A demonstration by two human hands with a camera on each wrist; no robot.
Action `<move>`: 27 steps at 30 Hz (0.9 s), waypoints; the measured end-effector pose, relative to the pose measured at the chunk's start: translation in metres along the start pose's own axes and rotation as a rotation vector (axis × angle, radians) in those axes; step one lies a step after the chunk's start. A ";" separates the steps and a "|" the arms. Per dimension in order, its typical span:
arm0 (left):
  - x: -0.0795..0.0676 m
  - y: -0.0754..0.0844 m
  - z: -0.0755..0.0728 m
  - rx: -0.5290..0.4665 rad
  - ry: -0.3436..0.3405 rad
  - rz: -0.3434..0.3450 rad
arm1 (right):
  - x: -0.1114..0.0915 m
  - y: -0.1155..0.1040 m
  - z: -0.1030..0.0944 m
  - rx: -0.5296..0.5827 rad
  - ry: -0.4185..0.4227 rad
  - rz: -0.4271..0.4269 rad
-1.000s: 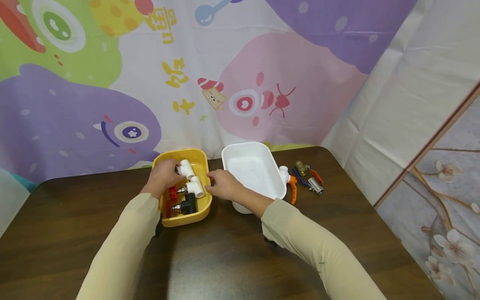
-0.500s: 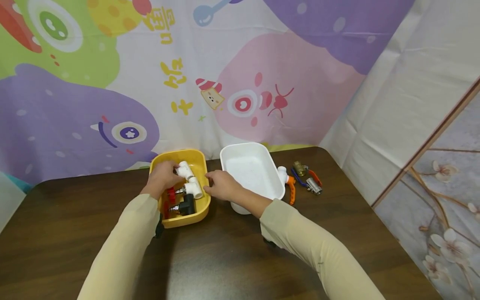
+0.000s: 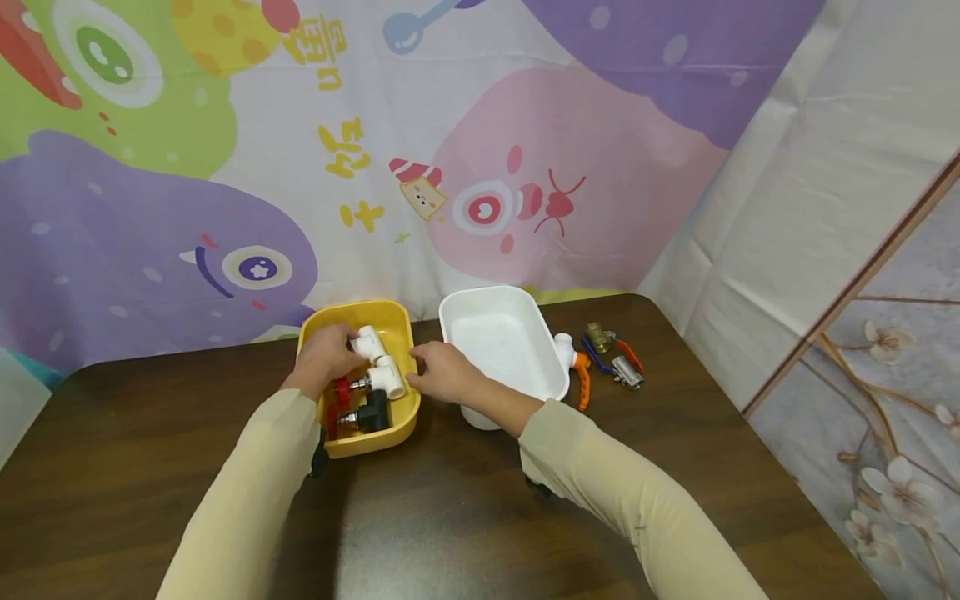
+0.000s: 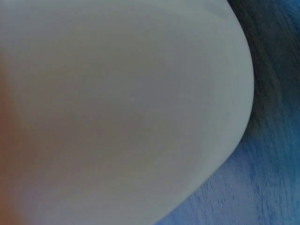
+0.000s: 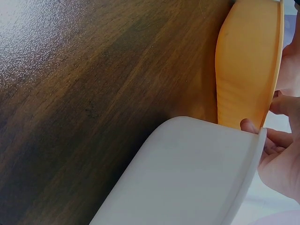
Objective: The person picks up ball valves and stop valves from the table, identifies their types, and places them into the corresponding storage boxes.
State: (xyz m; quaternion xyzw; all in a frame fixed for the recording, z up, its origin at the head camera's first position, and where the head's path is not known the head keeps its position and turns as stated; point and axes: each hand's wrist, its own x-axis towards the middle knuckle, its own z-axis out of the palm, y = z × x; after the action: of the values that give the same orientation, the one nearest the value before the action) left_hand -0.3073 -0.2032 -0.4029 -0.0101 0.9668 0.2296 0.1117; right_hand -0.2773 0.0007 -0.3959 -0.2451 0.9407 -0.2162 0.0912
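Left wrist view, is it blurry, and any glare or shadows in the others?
Left wrist: pale surface soft, orange blur at left, table bluish; right wrist: table grain crisp, glare at upper left; head: soft sheen on the table, dark shadow below the yellow tray.

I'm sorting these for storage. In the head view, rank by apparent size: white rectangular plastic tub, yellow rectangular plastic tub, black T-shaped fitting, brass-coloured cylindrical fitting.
1. White tub and yellow tub: too alike in outline to rank.
2. Black T-shaped fitting.
3. Brass-coloured cylindrical fitting.
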 end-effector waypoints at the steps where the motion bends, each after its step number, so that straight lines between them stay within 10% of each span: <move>1: 0.000 0.000 0.000 0.002 0.000 0.001 | 0.000 0.000 0.000 -0.001 0.001 0.000; 27: -0.002 0.000 0.000 0.044 -0.003 0.002 | 0.000 0.000 0.001 -0.008 0.008 0.003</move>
State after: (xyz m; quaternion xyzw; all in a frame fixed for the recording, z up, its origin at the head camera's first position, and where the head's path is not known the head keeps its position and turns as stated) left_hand -0.3056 -0.2032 -0.4022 -0.0065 0.9714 0.2086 0.1132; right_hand -0.2766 0.0004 -0.3964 -0.2432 0.9423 -0.2131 0.0869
